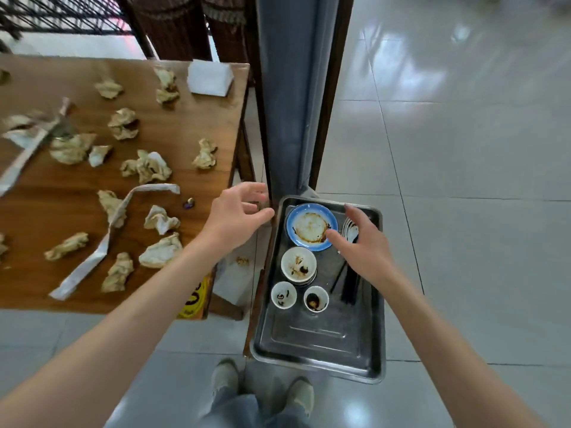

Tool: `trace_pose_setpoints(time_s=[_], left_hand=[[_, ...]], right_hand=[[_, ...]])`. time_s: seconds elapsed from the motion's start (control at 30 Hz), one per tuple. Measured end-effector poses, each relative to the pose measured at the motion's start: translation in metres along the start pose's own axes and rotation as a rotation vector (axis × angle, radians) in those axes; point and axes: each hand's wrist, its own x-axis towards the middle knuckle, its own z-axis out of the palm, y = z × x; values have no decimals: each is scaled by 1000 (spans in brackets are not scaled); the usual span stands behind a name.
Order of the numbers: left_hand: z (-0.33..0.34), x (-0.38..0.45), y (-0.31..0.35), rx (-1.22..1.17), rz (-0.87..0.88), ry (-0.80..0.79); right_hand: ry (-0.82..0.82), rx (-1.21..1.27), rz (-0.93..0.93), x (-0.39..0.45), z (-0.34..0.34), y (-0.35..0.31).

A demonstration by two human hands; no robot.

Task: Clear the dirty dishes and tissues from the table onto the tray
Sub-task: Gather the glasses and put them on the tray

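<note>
Wooden table (191, 143) at 9 o'clock is littered with crumpled tissues (148, 166), while both the left hand (238, 216) and right hand (360, 242) hover loose-fingered and empty over the steel tray (318, 344) of dirty dishes (311, 227).

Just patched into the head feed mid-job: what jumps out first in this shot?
Crumpled stained tissues scattered all over the wooden table on the left. To its right, a metal tray already carries a blue plate, a white bowl and two small cups. The right hand hovers open over the tray; the left hand is open near the table's edge.
</note>
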Motion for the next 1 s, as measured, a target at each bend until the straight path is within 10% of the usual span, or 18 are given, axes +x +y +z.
trace_pose_setpoints(time_s=[1.0], left_hand=[[-350,-166,-110,-56,-317,536]], right_hand=[[-441,-77,-374,-72,200,-347]])
